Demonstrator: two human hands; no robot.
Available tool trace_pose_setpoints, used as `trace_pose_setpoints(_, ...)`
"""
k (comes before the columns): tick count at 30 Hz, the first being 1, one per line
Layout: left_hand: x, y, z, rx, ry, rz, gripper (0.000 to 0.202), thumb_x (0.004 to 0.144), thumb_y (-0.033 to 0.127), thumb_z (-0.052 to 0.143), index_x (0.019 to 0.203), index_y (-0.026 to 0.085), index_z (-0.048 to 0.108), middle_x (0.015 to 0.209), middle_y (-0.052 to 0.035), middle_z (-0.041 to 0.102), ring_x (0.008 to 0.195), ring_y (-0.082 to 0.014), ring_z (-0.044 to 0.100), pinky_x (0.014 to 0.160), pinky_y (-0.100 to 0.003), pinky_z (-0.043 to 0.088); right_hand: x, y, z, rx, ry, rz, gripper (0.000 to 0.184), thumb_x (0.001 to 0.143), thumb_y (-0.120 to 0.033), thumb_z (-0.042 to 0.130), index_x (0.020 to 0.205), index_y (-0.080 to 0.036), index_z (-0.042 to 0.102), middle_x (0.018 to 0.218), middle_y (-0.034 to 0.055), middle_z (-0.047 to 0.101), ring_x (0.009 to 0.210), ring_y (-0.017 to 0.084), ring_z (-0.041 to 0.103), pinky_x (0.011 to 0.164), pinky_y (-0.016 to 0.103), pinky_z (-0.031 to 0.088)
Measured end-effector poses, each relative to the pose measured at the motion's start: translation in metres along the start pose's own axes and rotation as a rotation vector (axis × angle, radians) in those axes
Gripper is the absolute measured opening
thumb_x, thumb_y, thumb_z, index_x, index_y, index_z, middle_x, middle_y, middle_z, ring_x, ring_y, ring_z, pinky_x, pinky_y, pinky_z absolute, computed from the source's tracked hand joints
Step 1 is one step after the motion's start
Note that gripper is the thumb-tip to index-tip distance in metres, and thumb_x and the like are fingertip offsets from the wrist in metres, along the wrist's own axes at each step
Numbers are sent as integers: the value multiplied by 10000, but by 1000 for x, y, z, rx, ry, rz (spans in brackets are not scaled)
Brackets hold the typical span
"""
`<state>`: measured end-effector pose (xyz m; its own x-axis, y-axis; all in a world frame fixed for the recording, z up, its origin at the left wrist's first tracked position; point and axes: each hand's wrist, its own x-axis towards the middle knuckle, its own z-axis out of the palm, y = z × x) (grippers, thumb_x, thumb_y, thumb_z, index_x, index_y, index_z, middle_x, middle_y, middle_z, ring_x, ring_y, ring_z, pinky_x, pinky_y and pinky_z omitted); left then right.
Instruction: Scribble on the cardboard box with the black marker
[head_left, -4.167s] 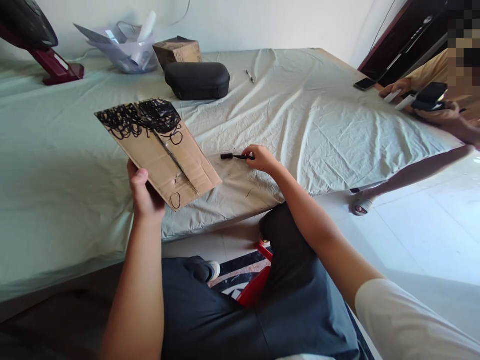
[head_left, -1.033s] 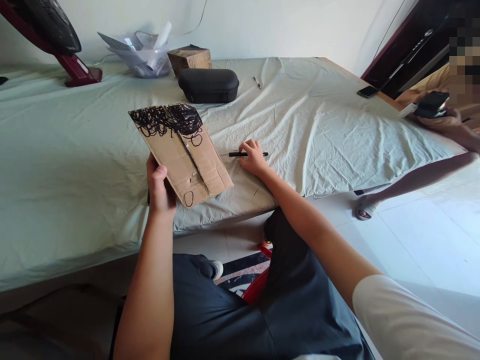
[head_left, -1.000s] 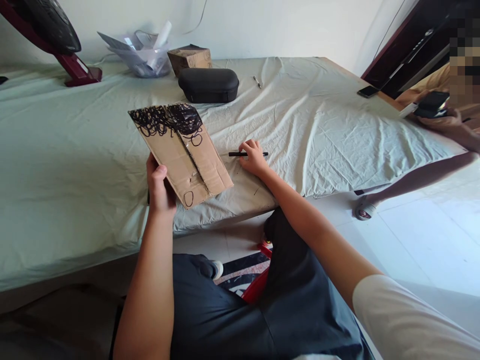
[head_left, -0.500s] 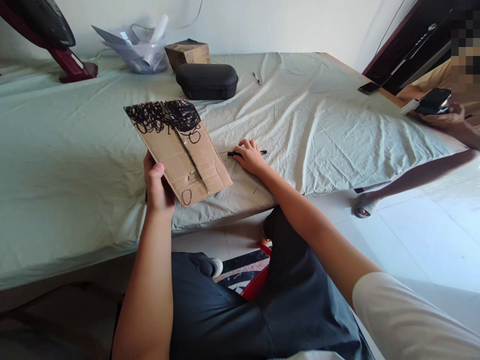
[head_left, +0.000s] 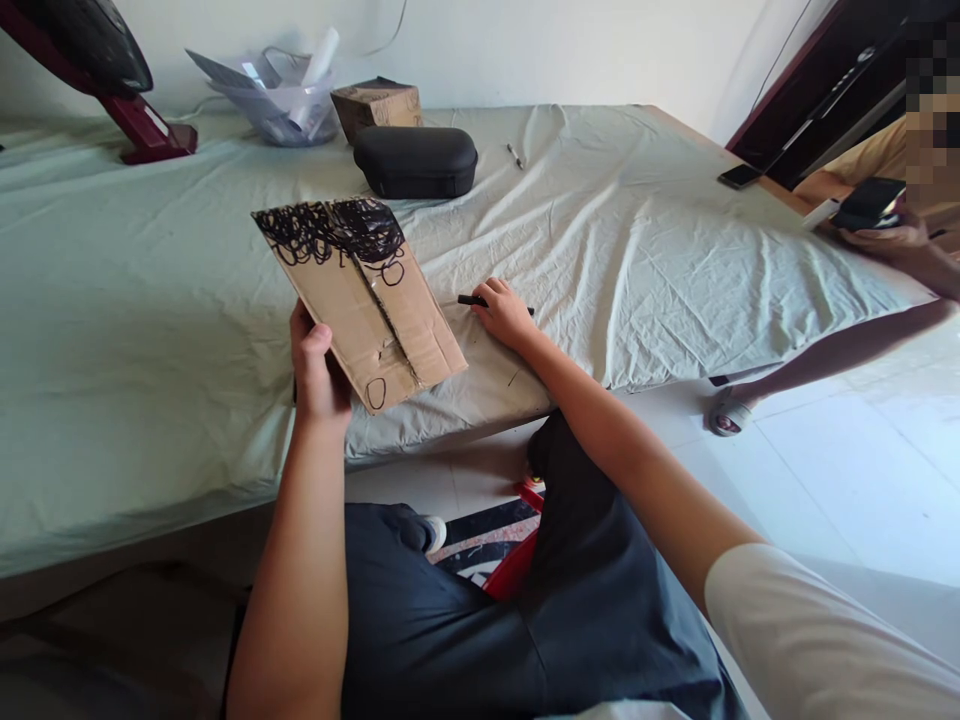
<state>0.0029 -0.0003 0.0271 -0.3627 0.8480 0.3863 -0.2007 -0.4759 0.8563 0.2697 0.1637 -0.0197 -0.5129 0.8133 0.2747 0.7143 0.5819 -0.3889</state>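
At the far left a dark fan (head_left: 82, 45) on a maroon stand sits at the back of the bed (head_left: 135, 300), which is spread with a pale green sheet; next along the back edge come a heap of clear plastic and paper (head_left: 277, 95), a small cardboard box (head_left: 377, 103) and a black zipped case (head_left: 415, 161) just in front of it; a small pen (head_left: 514, 156) lies further right on the sheet. The left hand (head_left: 319, 365) has its grip closed on the lower corner of a cardboard sheet (head_left: 360, 290), thumb on the front face, holding it tilted above the near edge of the bed; its upper end is covered in black scribbles and 1 small loop is drawn near the lower corner. Right of it, the right hand (head_left: 504, 312) rests on the bed with its fingers curled over a black marker (head_left: 472, 300) that lies flat on the sheet; whether the grip has actually closed on it I cannot tell. At the far right, a phone (head_left: 739, 176) lies on the bed corner, and another person's hand (head_left: 885, 240) holds a dark device (head_left: 866, 200).
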Motion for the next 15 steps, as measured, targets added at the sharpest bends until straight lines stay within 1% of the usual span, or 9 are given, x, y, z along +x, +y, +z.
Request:
trace_pose_setpoints(3, 0, 0, 0, -8, 6, -1, 569, 789, 639, 819, 1245, 310, 732, 1403, -69, 742, 1404, -332, 638, 1273, -523, 505, -1, -4, -1, -61, 23, 39, 223, 1058, -252, 596, 1231, -158, 699, 1326, 202, 713, 1254, 359, 600, 1050, 454, 482)
trace_pose_setpoints(6, -1, 1, 3, -28, 15, 16, 520, 790, 613, 824, 1199, 304, 736, 1341, -66, 757, 1379, -328, 652, 1275, -522, 502, -3, -10, -3, -129, 23, 96, 276, 1026, -407, 697, 1160, -167, 714, 1230, 189, 740, 1224, 379, 611, 1066, 480, 459)
trace_pose_setpoints(8, -1, 1, 5, -28, 9, 24, 508, 807, 610, 811, 1202, 300, 735, 1334, -69, 755, 1383, -329, 652, 1274, -524, 500, -5, -13, -5, -155, 21, 132, 335, 1038, -510, 696, 1071, -178, 730, 1183, 186, 748, 1229, 390, 618, 1071, 496, 453)
trace_pose_setpoints(9, -1, 2, 6, -28, 5, 26, 507, 816, 611, 805, 1207, 296, 738, 1336, -73, 754, 1384, -330, 653, 1274, -526, 499, -5, -15, -5, -163, 21, 149, 348, 1053, -526, 675, 1027, -183, 735, 1171, 187, 750, 1234, 395, 621, 1069, 503, 457)
trace_pose_setpoints(11, -2, 3, 7, -39, 2, 31, 506, 826, 608, 802, 1212, 284, 748, 1339, -82, 757, 1380, -330, 659, 1276, -529, 499, -5, -16, -5, -174, 26, 184, 313, 1068, -476, 647, 987, -191, 749, 1175, 191, 755, 1255, 406, 621, 1066, 520, 468)
trace_pose_setpoints(13, -2, 3, 8, -49, 3, 29, 517, 822, 603, 810, 1224, 282, 760, 1339, -82, 764, 1373, -328, 668, 1280, -527, 501, -5, -16, -5, -180, 52, 217, 244, 1049, -403, 662, 1062, -189, 777, 1251, 205, 752, 1312, 427, 602, 1096, 550, 471)
trace_pose_setpoints(14, -2, 4, 8, -54, 7, 22, 529, 817, 601, 815, 1237, 284, 763, 1342, -80, 768, 1373, -327, 669, 1282, -526, 503, -5, -16, -5, -177, 77, 228, 255, 1033, -394, 683, 1139, -185, 785, 1321, 215, 741, 1362, 441, 578, 1138, 578, 457)
trace_pose_setpoints(15, -2, 4, 8, -62, 14, 10, 547, 810, 600, 819, 1256, 287, 763, 1351, -79, 770, 1378, -328, 668, 1283, -528, 504, -5, -15, -6, -163, 112, 226, 315, 1019, -413, 708, 1219, -181, 783, 1399, 225, 722, 1422, 455, 545, 1199, 612, 423)
